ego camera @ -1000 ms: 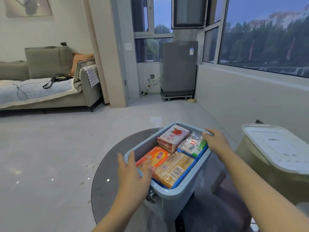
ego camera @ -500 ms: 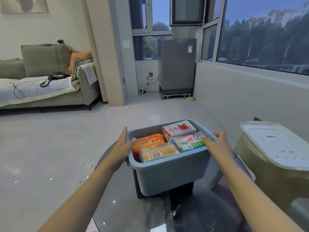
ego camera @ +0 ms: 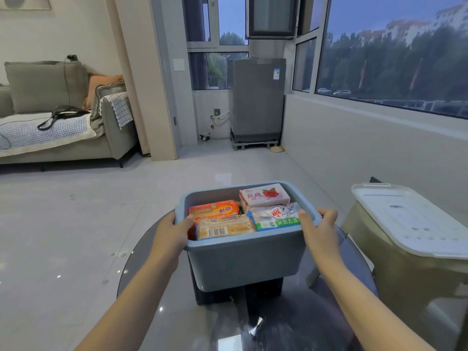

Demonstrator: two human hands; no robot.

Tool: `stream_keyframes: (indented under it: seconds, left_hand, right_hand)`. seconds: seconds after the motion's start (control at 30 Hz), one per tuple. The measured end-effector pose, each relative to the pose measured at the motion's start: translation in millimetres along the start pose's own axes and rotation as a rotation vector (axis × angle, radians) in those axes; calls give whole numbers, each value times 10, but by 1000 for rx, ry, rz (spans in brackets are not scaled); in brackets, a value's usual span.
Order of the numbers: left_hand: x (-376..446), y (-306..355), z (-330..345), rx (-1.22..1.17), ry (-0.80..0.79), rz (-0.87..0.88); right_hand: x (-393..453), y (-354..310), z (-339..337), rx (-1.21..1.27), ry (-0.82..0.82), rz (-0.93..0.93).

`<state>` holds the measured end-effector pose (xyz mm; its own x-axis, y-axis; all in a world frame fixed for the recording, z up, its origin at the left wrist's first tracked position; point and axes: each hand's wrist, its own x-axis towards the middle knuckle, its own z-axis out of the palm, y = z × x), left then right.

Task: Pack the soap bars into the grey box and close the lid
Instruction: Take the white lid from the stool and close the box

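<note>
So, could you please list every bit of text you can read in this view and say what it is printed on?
"玫瑰": pink rose-printed soap packet at the far right of the grey plastic box.
"雕" and "深层去渍": white-and-green soap packet.
Orange soap packet: yellow characters, too blurred to read.
Clear-wrapped yellow soap bar: barcode, digits too small.
Blue sticker on the grey appliance: unreadable.

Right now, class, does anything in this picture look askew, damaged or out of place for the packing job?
Nothing is spilled or damaged. The wrapped soap bars lie inside the grey plastic box, gripped by the left hand and right hand. Only the white plastic lid is off, lying on the beige stool.
</note>
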<state>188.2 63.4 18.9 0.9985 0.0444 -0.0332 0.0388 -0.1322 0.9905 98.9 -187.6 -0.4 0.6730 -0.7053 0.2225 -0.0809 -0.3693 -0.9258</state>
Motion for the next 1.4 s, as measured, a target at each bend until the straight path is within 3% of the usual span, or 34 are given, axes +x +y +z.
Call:
stream_keyframes:
  seconds: [0.1,0.23,0.33,0.43,0.7,0.83,1.03,1.2,1.4]
  left_hand:
    - [95,77,-32,-37,-32,-34]
    - [106,83,-18,95,-13,-25]
    - [-28,89,37,411,175,207]
    - [-241,141,239,672,188,492]
    - [-847,369,1311,367,-181,700]
    - [-1088,358,1919,357,-346,832]
    - [-1271,170,2717,311,-640,610]
    - [-1262,-45,3103,283,-685,344]
    - [-1262,-81,3238,207,-679,254]
  right_hand:
    - [-31,6,30,30,-3,-20]
    - [-28,14,19,44,-16,-23]
    - [9,48,-53,48,-66,-28]
    - [63,100,-168,21,-93,-90]
    - [212,295,-771,-138,-32,-226]
    - [351,533,-1173,-266,31,-211]
    - [585,1012,-1707,-549,107,-92]
    - [706,1266,-1873,-703,89,-22]
    - [776,1273,-1825,-689,134,14]
